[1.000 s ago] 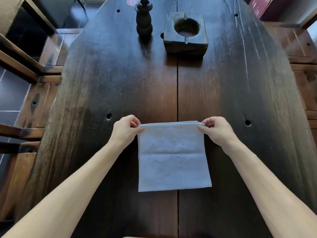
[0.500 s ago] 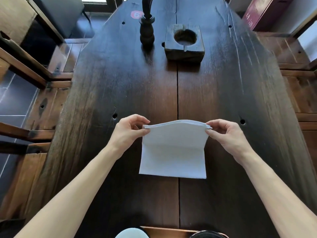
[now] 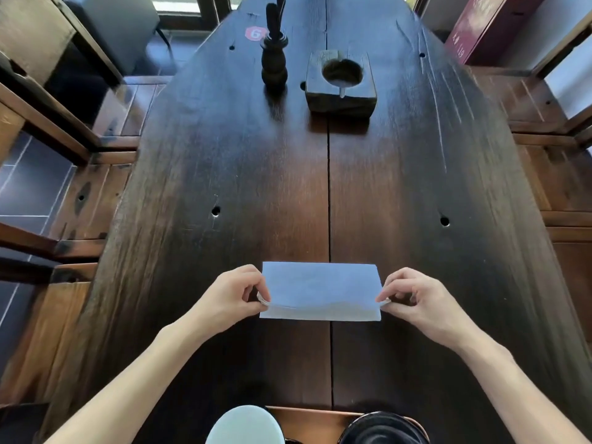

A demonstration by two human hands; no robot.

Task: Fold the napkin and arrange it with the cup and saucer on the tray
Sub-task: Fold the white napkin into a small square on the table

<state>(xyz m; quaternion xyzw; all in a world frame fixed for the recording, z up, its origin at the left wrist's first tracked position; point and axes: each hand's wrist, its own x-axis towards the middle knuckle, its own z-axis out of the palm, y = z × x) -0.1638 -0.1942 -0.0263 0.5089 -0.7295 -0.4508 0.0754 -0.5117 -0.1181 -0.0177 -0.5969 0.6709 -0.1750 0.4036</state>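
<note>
A pale blue napkin (image 3: 320,290) lies on the dark wooden table (image 3: 400,187), folded over into a wide, flat rectangle. My left hand (image 3: 230,293) pinches its near left corner. My right hand (image 3: 413,296) pinches its near right corner. The folded-over layer sits slightly short of the near edge. At the bottom of the view a brown wooden tray (image 3: 307,421) shows only its far edge. A pale cup (image 3: 245,426) stands at the tray's left and a dark saucer (image 3: 381,429) at its right, both cut off by the frame.
A dark wooden block with a round hole (image 3: 341,83) and a dark turned holder (image 3: 274,56) stand at the far end of the table. Wooden benches flank it on the left (image 3: 80,200) and right (image 3: 551,155). A red box (image 3: 480,24) is at the far right.
Both hands brought the napkin's far edge toward me and down, folding it in half to a shorter rectangle. The view tilted down, so the tray, cup and saucer now show more.
</note>
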